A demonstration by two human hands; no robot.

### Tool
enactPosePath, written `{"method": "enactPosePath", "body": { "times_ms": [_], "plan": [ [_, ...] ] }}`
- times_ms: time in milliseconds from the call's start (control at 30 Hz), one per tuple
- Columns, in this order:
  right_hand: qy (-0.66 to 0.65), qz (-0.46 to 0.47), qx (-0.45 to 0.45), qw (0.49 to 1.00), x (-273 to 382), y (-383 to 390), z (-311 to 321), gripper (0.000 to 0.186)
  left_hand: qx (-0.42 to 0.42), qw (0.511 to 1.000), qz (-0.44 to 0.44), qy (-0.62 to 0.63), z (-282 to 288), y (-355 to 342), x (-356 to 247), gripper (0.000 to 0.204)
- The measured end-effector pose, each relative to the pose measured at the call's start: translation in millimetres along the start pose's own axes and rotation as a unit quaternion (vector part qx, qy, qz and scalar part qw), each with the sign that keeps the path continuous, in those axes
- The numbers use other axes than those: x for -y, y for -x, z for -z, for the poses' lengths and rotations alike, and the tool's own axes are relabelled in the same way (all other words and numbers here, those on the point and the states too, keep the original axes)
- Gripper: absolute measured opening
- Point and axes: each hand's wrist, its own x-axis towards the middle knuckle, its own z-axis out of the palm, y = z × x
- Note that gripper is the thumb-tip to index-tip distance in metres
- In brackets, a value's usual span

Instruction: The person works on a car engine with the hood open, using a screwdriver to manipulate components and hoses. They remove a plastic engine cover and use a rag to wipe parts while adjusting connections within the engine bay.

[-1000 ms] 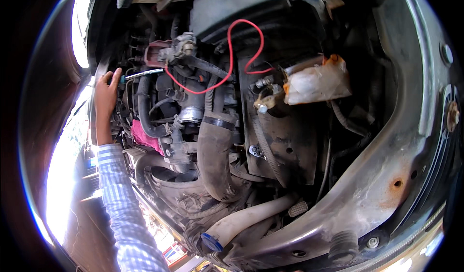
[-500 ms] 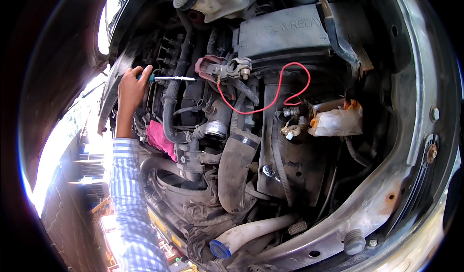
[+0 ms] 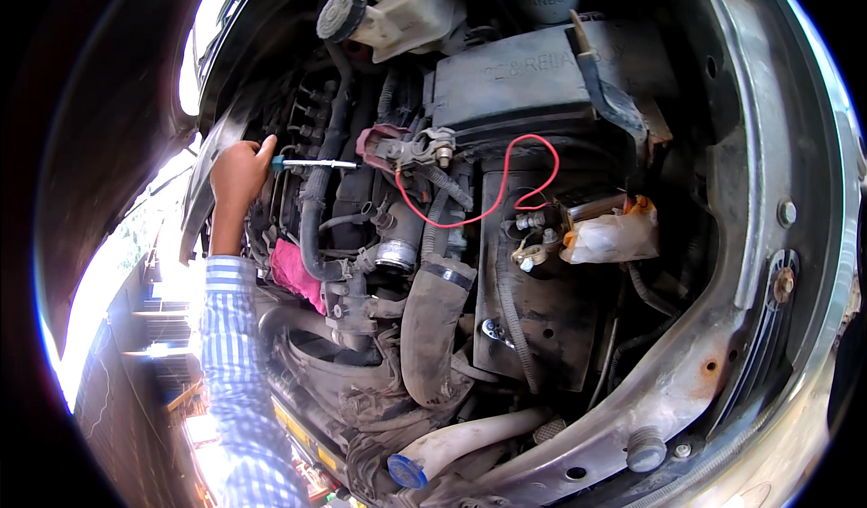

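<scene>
My left hand [image 3: 240,183] reaches over the far left of the engine bay, its fingers closed round the teal handle of a screwdriver [image 3: 318,163]. The metal shaft lies level and points right, over the dark engine hoses. Its tip ends just short of a battery cable clamp [image 3: 417,152] with a faded red cover. A thin red wire [image 3: 492,212] loops from that clamp toward the battery terminal [image 3: 530,255]. Below my hand, a pink cloth [image 3: 296,271] is tucked among the engine parts. My right hand is not in the picture.
A grey fuse box cover [image 3: 510,74] and a fluid reservoir [image 3: 411,22] stand at the back. A ratchet wrench [image 3: 496,330] lies on the battery [image 3: 569,345], near a plastic-wrapped bundle [image 3: 616,237]. A thick air hose [image 3: 435,336] and a blue-capped white filler neck [image 3: 479,442] are nearer.
The view has shifted slightly, so everything sits a little lower and further left. My left fingers have curled more tightly round the screwdriver handle.
</scene>
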Motion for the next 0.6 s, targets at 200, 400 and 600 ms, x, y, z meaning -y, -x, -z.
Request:
{"method": "enactPosePath", "body": {
  "times_ms": [200,400,600],
  "plan": [
    [0.005,0.001,-0.006,1.000,2,4,-2,0.043,0.078,0.994,0.005,-0.073,10,-13,1,0.069],
    [-0.005,0.004,-0.007,1.000,2,5,0,0.043,-0.016,0.997,-0.045,0.057,1,-6,8,0.054],
    [-0.025,0.003,-0.001,1.000,2,4,4,0.043,0.160,0.870,0.009,0.466,4,5,35,0.024]
  ]
}}
